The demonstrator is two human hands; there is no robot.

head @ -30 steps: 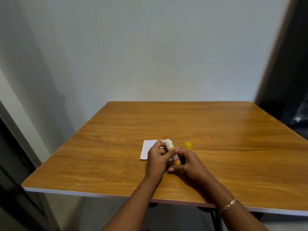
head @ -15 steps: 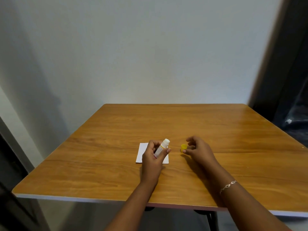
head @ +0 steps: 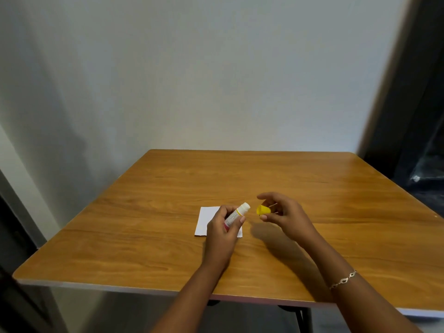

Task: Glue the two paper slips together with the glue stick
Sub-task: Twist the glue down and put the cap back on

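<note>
Step in hand: the glue stick is uncapped; judged from the layout, gluing has not begun or is already done, which cannot be told.
Next move: if the cap is going back on, align its open end with the white tip and push it on; if not, set it down and bring the tip to the paper.
Left hand (head: 222, 230): lower centre of the frame, closed around the glue stick (head: 236, 213), tip tilted toward upper right.
Right hand (head: 284, 216): just right of centre, thumb and forefinger pinching the yellow cap (head: 263, 209), other fingers loosely spread; cap near the tip, not touching.
Paper slips (head: 205, 221): white, flat on the counter (head: 312, 179), partly under the left hand; whether one or two layers cannot be told.
</note>
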